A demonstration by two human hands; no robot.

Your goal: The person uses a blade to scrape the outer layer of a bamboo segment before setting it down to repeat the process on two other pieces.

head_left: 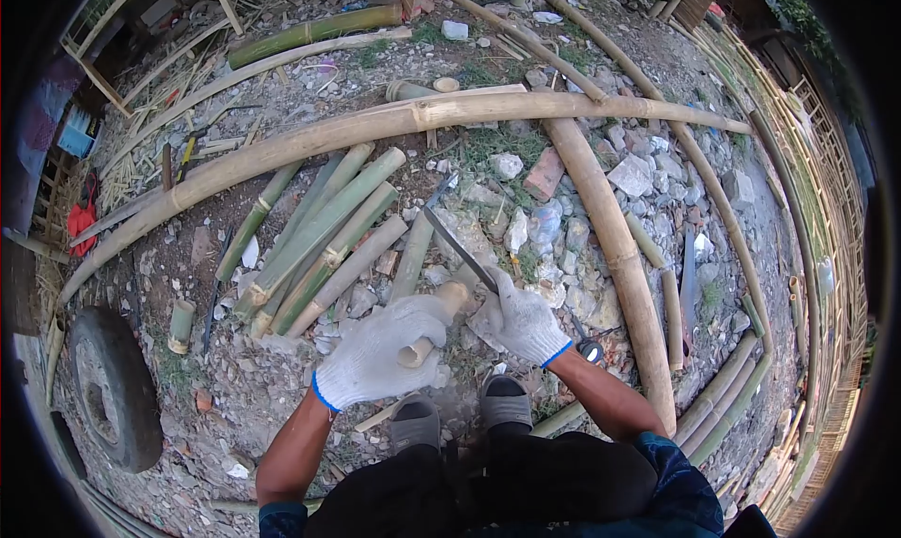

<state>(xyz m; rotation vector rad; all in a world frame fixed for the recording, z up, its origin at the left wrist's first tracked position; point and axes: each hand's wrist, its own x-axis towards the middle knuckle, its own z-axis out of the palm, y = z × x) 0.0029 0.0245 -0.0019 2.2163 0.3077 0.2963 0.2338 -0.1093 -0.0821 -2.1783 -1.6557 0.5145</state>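
Work done: a pile of split green bamboo strips (pixel 319 242) already lies on the stony ground (pixel 235 388), just past the hands.
Work left: the short tan bamboo stick (pixel 434 324) in the hands looks whole, so by my guess the cutting of this piece has only begun. Long pale bamboo poles (pixel 375 125) lie farther off, uncut.
Where the stick is: low in front of the person, above the two grey sandals (pixel 460 411), tilted up and away.
Left hand (pixel 380 355): in a white knit glove, curled tight around the stick, wrist bent a little inward.
Right hand (pixel 521 322): also gloved, closed around the handle of a long dark knife (pixel 458 245). The blade points up and to the left, and its low part sits at the stick's top end.
Arms: both bare, reaching forward and down, elbows out.
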